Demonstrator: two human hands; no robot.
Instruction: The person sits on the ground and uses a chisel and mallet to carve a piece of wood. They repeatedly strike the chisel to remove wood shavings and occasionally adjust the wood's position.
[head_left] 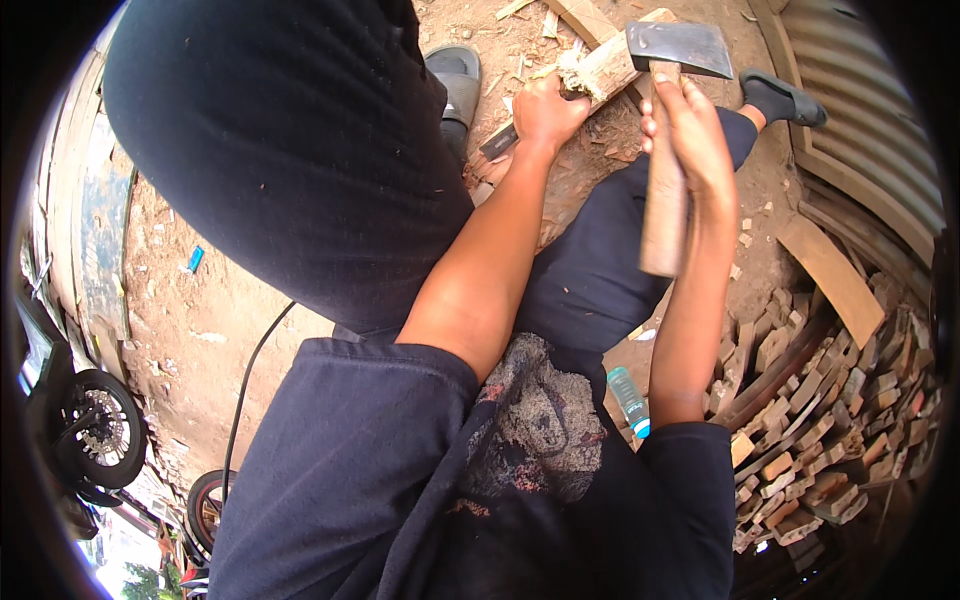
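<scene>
In my right hand [690, 130] is a hatchet [664, 215], raised with its dark steel head up and its thick wooden handle hanging below my fingers. My left hand [548, 112] is closed around a long, pale piece of wood [608, 72] on the ground between my legs. Its surface is roughly split, with a frayed clump of fibres [574, 72] beside my fingers. A dark, straight end [498, 142] shows on the near side of that hand; whether it belongs to the same piece I cannot tell. The hatchet head looks apart from the wood.
Wood chips and a plank [585, 18] lie on the dirt ahead. Corrugated sheeting [870, 110] stands at the right, above a heap of cut wood blocks [800, 460]. A clear bottle [628, 400] is by my right side. A motorcycle wheel [100, 428] stands far left.
</scene>
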